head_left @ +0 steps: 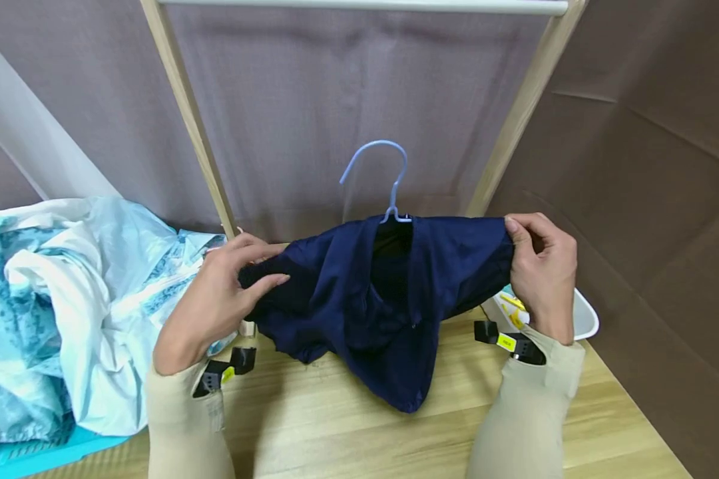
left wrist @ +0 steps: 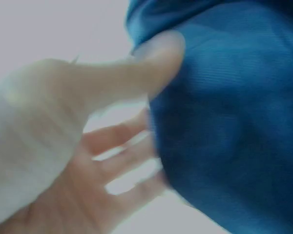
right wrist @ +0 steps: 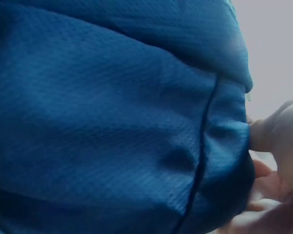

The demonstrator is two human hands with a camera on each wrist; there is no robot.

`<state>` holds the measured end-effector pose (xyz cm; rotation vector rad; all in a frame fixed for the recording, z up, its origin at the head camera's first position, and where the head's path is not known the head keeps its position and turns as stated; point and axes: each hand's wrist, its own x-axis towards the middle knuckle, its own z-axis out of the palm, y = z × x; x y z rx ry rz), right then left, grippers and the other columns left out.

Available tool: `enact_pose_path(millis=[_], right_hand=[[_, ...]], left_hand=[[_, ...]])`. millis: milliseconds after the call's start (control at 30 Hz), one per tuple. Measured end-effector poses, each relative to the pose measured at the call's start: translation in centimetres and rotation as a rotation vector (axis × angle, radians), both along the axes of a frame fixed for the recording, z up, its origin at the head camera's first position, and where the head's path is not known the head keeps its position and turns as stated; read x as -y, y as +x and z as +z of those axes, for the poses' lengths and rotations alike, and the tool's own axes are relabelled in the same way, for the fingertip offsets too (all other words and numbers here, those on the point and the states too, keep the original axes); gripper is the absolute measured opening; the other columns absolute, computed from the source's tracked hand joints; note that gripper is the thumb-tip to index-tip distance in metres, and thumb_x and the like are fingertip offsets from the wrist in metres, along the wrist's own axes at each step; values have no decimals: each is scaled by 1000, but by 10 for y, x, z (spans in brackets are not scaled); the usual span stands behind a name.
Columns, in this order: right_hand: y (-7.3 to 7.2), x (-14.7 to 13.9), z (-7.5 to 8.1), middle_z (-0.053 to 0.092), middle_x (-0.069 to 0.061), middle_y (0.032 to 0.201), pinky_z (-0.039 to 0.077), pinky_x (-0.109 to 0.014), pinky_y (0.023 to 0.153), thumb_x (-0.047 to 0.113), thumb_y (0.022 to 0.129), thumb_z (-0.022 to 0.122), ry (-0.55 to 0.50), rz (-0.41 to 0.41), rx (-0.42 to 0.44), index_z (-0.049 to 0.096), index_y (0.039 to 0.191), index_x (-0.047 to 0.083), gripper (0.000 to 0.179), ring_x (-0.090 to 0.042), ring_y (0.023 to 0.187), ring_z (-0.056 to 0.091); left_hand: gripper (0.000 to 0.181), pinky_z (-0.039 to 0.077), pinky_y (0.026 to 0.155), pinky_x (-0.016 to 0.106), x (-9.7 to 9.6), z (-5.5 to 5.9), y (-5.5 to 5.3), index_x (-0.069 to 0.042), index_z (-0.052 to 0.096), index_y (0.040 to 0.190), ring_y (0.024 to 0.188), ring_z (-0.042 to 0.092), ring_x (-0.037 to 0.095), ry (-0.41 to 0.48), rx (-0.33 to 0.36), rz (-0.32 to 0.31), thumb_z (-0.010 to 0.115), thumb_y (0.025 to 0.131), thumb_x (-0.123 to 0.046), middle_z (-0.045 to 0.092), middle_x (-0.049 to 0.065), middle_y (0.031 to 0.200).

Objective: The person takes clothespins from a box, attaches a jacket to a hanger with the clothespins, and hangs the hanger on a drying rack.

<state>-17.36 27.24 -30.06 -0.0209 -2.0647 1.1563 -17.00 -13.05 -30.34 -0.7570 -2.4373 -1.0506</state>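
A navy blue garment (head_left: 341, 286) hangs on a light blue hanger (head_left: 398, 174), whose hook rises above the dark neck opening. My left hand (head_left: 218, 286) holds the garment's left end between thumb and fingers. In the left wrist view, the thumb (left wrist: 161, 58) lies on the near side of the cloth, with the other fingers partly behind it. My right hand (head_left: 542, 259) pinches the far right end of the garment, stretching that side outward. The right wrist view shows a seam near this pinched edge (right wrist: 224, 146). Cloth covers the body of the hanger.
White and blue patterned cloth (head_left: 90, 299) is heaped over a turquoise basket (head_left: 96, 452) on the left. Behind the garment stands a wooden rack with a white bar (head_left: 365, 5). A white tray (head_left: 586, 316) with yellow items sits behind my right wrist on the wooden table (head_left: 311, 426).
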Motion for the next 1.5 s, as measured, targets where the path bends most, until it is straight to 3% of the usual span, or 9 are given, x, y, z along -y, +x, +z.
enact_pose_path(millis=[67, 267, 433, 533, 767, 867, 1033, 1333, 1500], right_hand=[[-2, 1, -1, 63, 24, 87, 41, -17, 72, 17, 101, 64, -26, -8, -23, 76, 104, 0, 22, -1, 77, 56], [-9, 7, -3, 65, 19, 88, 42, -18, 73, 23, 100, 65, -66, 17, -89, 77, 105, 1, 25, -3, 79, 57], [-4, -3, -7, 66, 25, 93, 42, -16, 73, 30, 96, 71, 61, 23, 103, 77, 115, 16, 25, -3, 84, 59], [1, -12, -10, 65, 27, 88, 42, -16, 70, 29, 91, 77, 112, 4, 222, 77, 114, 18, 26, -3, 83, 59], [-3, -14, -11, 64, 31, 79, 44, -16, 66, 32, 87, 81, -12, -135, 186, 81, 101, 11, 25, 1, 77, 60], [-4, -15, -13, 66, 26, 84, 45, -17, 63, 33, 90, 78, 69, -89, 277, 80, 103, 14, 23, 2, 79, 60], [1, -27, -19, 74, -3, 101, 46, -23, 69, 41, 99, 66, 184, -62, 467, 77, 113, 15, 31, 1, 83, 60], [-8, -60, -60, 69, -25, 116, 48, -46, 85, 28, 104, 57, 316, -49, 668, 70, 120, 1, 34, -39, 106, 63], [-14, -74, -81, 56, -36, 134, 45, -59, 96, 22, 102, 57, 343, -46, 845, 66, 126, -3, 36, -54, 120, 51]], left_hand=[[20, 45, 67, 19, 0, 0, -1, -12, 80, 110, 77, 59, 11, 18, -28, 27, 75, 92, -8, 72, 1, 96], [10, 37, 58, 11, -6, 1, -5, -5, 83, 95, 60, 59, 13, 99, -250, 188, 73, 91, -4, 72, 5, 77], [10, 35, 59, 15, -4, 3, -5, -1, 82, 93, 60, 61, 23, 141, -366, 334, 72, 93, -5, 71, 12, 78], [11, 34, 61, 18, 0, 5, -3, 0, 82, 92, 62, 60, 26, 193, -404, 382, 72, 93, -5, 69, 15, 76], [12, 31, 62, 14, 9, 8, -1, -1, 82, 93, 67, 59, 23, 270, -425, 436, 72, 94, -7, 70, 15, 77], [12, 33, 63, 15, 10, 7, -1, -1, 82, 93, 69, 58, 19, 283, -416, 449, 72, 94, -7, 70, 15, 77], [11, 36, 66, 19, 11, 6, -1, -2, 82, 93, 70, 57, 12, 305, -393, 472, 72, 94, -6, 70, 14, 76], [11, 37, 72, 15, 11, 8, -3, 3, 80, 92, 75, 66, 30, 315, -394, 465, 71, 94, -4, 69, 18, 77], [11, 37, 72, 14, 12, 7, -3, 4, 80, 92, 77, 66, 31, 299, -392, 462, 71, 93, -4, 69, 19, 77]])
